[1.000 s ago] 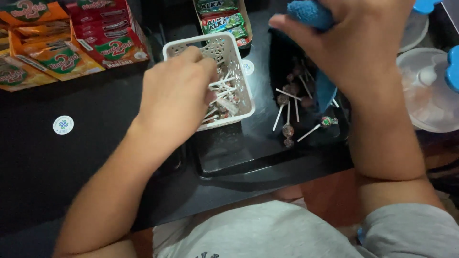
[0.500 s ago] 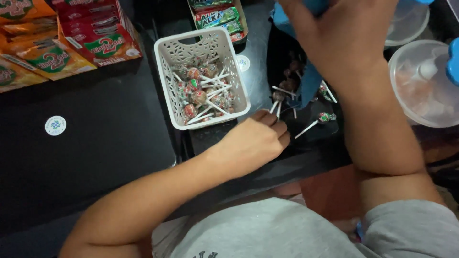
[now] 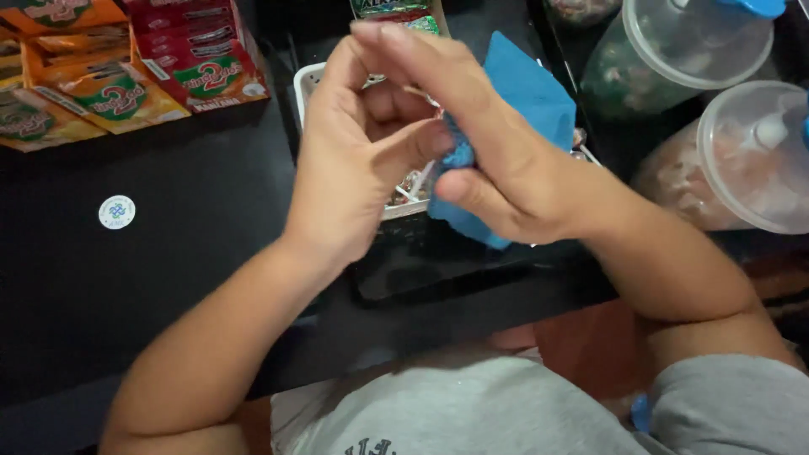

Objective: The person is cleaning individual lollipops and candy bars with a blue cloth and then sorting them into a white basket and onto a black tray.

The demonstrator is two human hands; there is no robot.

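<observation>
Evidently mid-wipe, the right hand [image 3: 506,177] clutched a crumpled blue cloth [image 3: 527,101] while the left hand [image 3: 354,160], fingers pinching, met it above the white slotted plastic basket [image 3: 305,84].

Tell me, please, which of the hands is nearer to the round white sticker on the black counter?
Left. The left hand is raised just right of the round white sticker; the right hand, gripping a blue cloth, is farther right.

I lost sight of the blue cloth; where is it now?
In the head view, the blue cloth is at centre, held in the right hand, with the left hand touching it, above the white basket.
</observation>
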